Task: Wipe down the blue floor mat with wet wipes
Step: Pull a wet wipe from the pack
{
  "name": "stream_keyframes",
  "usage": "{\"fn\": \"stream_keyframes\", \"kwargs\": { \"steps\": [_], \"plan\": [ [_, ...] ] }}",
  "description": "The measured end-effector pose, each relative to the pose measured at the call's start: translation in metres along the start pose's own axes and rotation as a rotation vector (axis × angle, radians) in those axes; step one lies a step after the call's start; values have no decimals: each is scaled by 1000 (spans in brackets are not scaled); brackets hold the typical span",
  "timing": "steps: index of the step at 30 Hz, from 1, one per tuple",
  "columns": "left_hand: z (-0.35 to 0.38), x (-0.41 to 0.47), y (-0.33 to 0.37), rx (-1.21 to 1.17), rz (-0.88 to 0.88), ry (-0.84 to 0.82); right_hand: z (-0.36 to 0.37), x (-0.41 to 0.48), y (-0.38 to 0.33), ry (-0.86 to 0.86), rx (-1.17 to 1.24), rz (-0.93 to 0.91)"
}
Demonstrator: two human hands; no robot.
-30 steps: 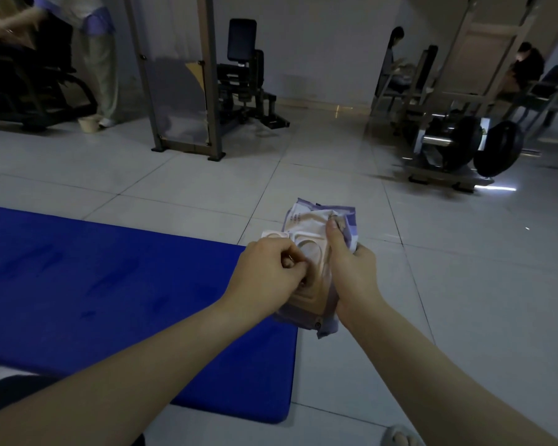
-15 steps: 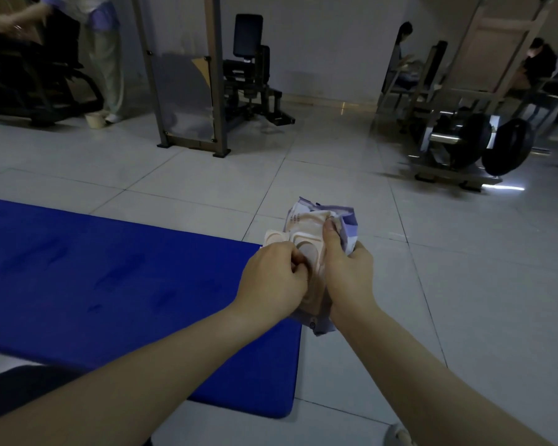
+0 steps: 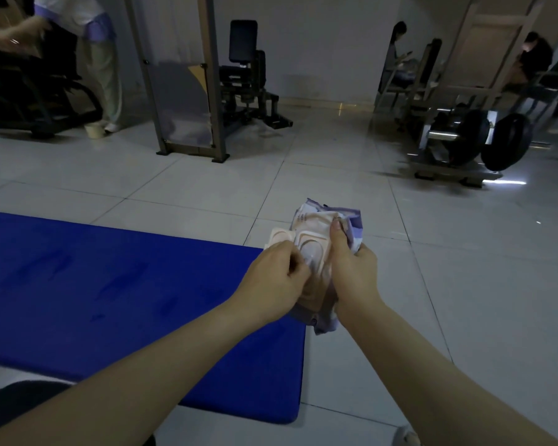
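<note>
Stretching away toward 9 o'clock, the blue floor mat lies flat on the pale floor tiles, its long axis running 9 to 3 and its right end stopping just beneath the hands. A pack of wet wipes is held above that end, its flip lid swung open toward 9 o'clock. The right hand grips the pack, thumb laid along its face. The left hand, fingers curled, pinches at the opening; whether a wipe is caught there cannot be told, and no loose wipe shows. Of the 2 hands the left is nearer the mat, which spreads from its 8 o'clock, so the first stroke looks likely to go down and leftward. Gym machines stand at 12 o'clock.
</note>
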State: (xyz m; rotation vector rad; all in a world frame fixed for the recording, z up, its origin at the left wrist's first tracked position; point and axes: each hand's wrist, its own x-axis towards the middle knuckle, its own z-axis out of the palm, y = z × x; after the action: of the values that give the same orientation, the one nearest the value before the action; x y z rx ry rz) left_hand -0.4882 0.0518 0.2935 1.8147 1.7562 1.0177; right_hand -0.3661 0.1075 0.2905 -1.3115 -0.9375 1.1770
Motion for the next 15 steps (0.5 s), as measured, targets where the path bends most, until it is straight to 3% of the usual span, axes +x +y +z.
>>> {"fn": "stream_keyframes", "kwargs": {
  "steps": [6, 11, 15],
  "plan": [
    [0, 4, -1, -95, -63, 78, 3, 2, 5, -6, -41, -56],
    [-4, 8, 1, -93, -114, -8, 2, 1, 3, -2, -40, -24],
    [-22, 13, 5, -273, -183, -127, -5, 2, -3, -31, 32, 119]
  ]
}}
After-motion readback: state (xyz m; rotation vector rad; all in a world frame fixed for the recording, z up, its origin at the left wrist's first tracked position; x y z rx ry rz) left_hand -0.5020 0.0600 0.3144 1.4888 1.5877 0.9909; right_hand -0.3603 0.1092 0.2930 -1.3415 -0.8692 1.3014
